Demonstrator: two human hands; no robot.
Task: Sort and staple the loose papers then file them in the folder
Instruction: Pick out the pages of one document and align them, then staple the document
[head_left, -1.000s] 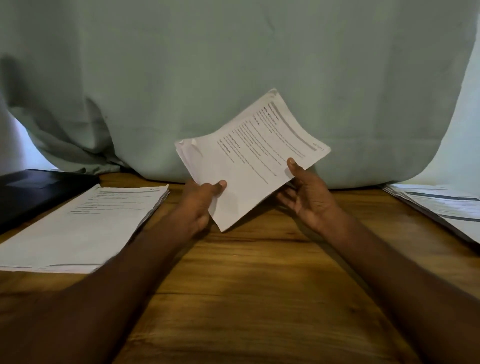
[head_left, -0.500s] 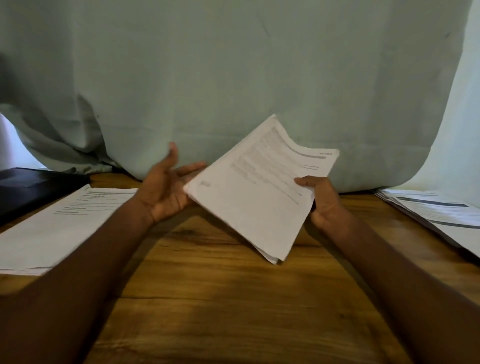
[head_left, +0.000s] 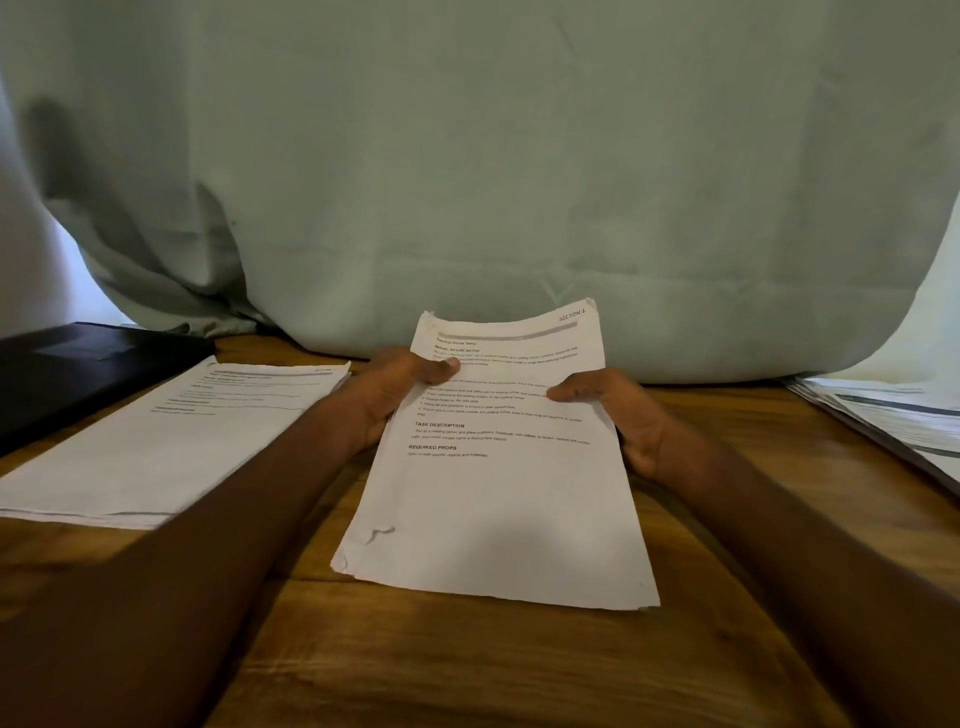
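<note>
Paper sheaf (head_left: 498, 483): centre tabletop (head_left: 467, 660), long axis near–far, heading at far end; left hand (head_left: 387, 395) and right hand (head_left: 618, 415) grip its side edges. Black folder (head_left: 78, 369): far left, closed.

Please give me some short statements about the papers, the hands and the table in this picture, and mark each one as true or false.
1. Both hands hold the middle bundle of papers. True: the left hand and the right hand grip its two sides.
2. The top sheet of this bundle is blank. False: it carries printed text with headings.
3. Another stack of papers lies on the table to the left. True.
4. The black folder lies on top of the left stack. False: it lies beside it, further left.
5. A stapler stands on the table. False: none is visible.
</note>
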